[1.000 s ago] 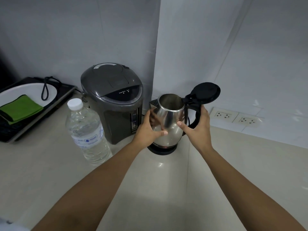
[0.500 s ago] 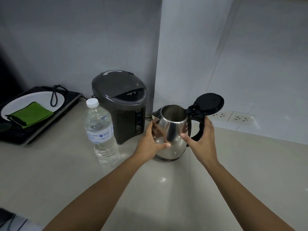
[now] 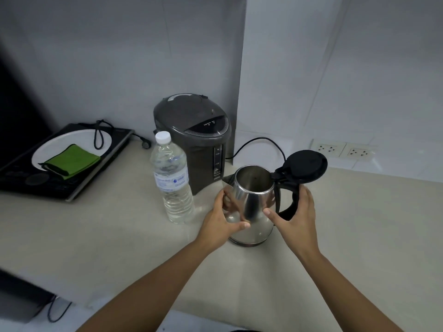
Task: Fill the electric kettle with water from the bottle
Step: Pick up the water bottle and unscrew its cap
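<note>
1. Hands are hugging the kettle [image 3: 251, 207]: left hand [image 3: 221, 224] is cupping its shiny side, right hand [image 3: 296, 219] is wrapping the handle.
2. Bottle [image 3: 173, 178] is standing capped, just left of the left hand.
3. Keeping the kettle flat and its lid [image 3: 305, 166] open is helping the pour.

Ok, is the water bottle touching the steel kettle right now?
Apart. The head view shows a strip of bare countertop between the capped water bottle and the steel kettle, with the left hand on the kettle's near side.
</note>
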Available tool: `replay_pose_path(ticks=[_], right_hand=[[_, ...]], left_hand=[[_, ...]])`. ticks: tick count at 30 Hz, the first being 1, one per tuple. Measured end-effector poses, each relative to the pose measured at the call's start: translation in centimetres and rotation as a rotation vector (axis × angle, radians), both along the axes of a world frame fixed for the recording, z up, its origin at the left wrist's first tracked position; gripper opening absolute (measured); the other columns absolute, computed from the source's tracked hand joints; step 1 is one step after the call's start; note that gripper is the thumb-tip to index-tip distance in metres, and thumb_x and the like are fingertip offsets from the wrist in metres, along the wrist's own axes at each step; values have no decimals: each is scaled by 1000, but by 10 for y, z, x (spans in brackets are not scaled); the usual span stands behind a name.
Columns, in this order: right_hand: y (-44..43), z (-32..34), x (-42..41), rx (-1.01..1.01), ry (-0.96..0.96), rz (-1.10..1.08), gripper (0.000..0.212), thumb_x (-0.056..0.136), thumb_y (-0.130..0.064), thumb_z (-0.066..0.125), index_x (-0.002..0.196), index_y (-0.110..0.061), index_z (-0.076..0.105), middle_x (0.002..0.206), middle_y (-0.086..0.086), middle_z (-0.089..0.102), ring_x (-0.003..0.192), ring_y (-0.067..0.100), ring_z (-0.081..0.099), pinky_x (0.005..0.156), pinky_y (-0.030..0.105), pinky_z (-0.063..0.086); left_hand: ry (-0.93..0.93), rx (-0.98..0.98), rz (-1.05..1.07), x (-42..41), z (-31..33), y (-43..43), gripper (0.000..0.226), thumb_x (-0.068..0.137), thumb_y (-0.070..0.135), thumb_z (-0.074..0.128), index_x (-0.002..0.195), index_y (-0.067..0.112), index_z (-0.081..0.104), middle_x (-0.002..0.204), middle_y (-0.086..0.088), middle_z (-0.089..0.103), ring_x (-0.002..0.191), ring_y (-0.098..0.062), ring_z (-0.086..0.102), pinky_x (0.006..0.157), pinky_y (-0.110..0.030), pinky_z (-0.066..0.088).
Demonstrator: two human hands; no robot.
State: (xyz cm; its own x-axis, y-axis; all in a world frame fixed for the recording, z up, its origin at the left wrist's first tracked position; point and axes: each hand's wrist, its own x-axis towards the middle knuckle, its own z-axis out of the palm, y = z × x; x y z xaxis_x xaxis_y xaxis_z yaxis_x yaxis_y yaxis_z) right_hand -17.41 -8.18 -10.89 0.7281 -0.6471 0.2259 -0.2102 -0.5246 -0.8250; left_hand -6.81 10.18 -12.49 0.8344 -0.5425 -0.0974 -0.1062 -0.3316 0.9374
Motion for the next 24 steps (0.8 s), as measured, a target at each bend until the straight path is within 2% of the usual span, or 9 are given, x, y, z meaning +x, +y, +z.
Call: replay_pose_path(ticks=[7, 12, 16, 20, 24], right_hand=[[20, -10, -21, -36, 42, -54, 111, 66, -62, 79, 154, -29, 20, 159, -3, 23, 146, 19, 24, 115, 51, 33], [28, -11, -27, -15, 37, -88, 110, 66, -62, 80, 153, -29, 20, 158, -4, 25, 145, 17, 26, 114, 51, 35], [36, -10, -29, 5, 61, -103, 112, 68, -64, 76, 155, -31, 14, 162, -5, 16, 149, 19, 19, 116, 51, 31], [43, -5, -31, 38, 117, -104, 113, 73, -62, 73, 156, -37, 0, 166, -10, -1, 152, 14, 6, 117, 42, 22], [52, -4, -34, 61, 118, -119, 111, 77, -61, 70, 155, -41, -6, 166, -11, -5, 152, 11, 5, 113, 38, 25]], left_hand=[[27, -4, -35, -14, -19, 15, 116, 62, 40, 89, 152, 42, 16, 129, 16, 56, 122, -4, 55, 106, -34, 48], [9, -2, -71, -12, -20, 19, 118, 61, 42, 89, 153, 40, 16, 131, 12, 56, 122, -5, 55, 106, -33, 48], [15, -1, -81, -10, -20, 20, 116, 64, 39, 89, 154, 38, 16, 137, 9, 53, 127, -9, 52, 107, -30, 45], [18, 61, -101, -14, -17, 21, 118, 74, 39, 85, 158, 32, 3, 148, 9, 47, 137, -11, 44, 104, -22, 37], [-32, 158, -116, -17, -12, 21, 119, 80, 45, 78, 158, 26, -9, 154, 6, 40, 141, -15, 40, 105, -23, 36]])
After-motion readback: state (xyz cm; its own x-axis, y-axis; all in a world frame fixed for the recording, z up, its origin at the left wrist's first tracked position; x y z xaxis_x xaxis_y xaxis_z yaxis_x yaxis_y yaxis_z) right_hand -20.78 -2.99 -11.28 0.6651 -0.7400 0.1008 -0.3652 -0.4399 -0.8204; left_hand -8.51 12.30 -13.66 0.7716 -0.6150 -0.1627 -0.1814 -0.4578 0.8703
